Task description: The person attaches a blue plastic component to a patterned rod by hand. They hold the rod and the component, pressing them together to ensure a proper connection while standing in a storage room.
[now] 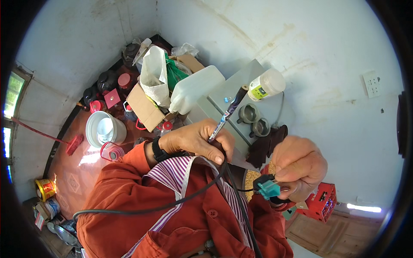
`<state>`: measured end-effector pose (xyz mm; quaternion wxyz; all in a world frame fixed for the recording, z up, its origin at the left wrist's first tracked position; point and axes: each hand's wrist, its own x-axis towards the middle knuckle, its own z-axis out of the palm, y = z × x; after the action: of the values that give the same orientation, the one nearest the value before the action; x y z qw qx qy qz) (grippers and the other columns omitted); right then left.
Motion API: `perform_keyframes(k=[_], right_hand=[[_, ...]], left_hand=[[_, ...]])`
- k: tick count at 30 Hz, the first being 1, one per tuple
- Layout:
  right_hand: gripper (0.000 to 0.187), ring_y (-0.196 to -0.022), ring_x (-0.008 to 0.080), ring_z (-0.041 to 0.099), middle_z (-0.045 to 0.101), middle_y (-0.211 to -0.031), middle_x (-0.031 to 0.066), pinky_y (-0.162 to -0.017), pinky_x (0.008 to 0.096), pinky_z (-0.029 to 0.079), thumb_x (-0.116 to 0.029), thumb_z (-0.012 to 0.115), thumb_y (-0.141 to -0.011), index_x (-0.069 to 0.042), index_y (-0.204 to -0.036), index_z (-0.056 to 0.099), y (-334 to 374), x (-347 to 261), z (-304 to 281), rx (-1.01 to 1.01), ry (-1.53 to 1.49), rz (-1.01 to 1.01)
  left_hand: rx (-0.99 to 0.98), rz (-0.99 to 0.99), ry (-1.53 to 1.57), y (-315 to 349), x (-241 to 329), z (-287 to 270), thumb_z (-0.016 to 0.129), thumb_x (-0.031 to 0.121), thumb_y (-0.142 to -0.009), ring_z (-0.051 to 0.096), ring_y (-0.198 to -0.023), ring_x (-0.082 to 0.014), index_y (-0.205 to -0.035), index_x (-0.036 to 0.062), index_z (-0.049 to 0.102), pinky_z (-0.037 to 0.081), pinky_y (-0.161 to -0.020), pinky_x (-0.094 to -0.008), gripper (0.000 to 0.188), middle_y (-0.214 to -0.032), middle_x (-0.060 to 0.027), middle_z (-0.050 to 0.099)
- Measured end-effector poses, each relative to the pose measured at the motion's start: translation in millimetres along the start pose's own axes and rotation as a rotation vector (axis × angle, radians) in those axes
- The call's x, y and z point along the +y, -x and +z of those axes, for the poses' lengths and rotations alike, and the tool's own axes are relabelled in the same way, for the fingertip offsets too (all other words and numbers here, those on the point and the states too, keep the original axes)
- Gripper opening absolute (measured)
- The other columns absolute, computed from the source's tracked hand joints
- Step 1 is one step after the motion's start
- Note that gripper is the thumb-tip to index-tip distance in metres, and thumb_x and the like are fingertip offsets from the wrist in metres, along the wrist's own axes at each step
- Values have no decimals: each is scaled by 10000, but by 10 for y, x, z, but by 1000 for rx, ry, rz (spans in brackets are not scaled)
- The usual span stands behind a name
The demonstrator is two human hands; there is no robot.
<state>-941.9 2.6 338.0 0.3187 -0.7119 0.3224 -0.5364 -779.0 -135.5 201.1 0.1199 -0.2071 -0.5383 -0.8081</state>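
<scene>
Fingers of the left hand (pixel 200 139), near the head view's centre, curl around a slim, dark-and-white patterned rod (pixel 230 110); at four o'clock, the right hand (pixel 301 167) pinches a teal plastic clip-like piece (pixel 269 189). Pulling them apart could strain the black cable (pixel 142 211).

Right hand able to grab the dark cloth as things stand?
Probably not without letting go: the right hand is pinching the teal piece, though the dark cloth looks close by.
</scene>
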Motion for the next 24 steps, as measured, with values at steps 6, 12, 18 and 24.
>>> perform_keyframes(k=[6, 12, 18, 24], right_hand=[[291, -705, 269, 665, 627, -982, 272, -610, 337, 533, -203, 688, -857, 68, -920, 605, 765, 132, 238, 79, -444, 187], [292, -951, 333, 667, 574, -1199, 278, -797, 366, 523, -239, 605, -914, 29, -1023, 561, 731, -53, 344, -29, -395, 288], [304, -1000, 325, 652, 599, -1183, 229, -885, 383, 491, -269, 595, -915, 9, -1026, 539, 853, -231, 375, -41, -223, 333], [308, -944, 312, 670, 611, -1153, 224, -825, 375, 521, -282, 587, -922, 6, -1015, 531, 946, -241, 409, -31, -220, 236]], left_hand=[[70, -73, -14, -80, 27, 93, 781, 254, -764, 585, -740, -188, -851, -4, 659, 440, -659, -307, 299, -793, -93, 632], [11, -148, -166, -250, 45, 279, 763, 189, -793, 549, -744, -103, -860, 12, 640, 436, -667, -260, 226, -792, -17, 608], [-113, -146, -328, -370, 152, 428, 702, 159, -849, 580, -835, -155, -1013, -10, 644, 454, -716, -286, 242, -876, -71, 630], [-227, -107, -217, -356, 137, 602, 666, 129, -872, 589, -877, -192, -1033, -8, 615, 457, -740, -300, 218, -962, -96, 623]])
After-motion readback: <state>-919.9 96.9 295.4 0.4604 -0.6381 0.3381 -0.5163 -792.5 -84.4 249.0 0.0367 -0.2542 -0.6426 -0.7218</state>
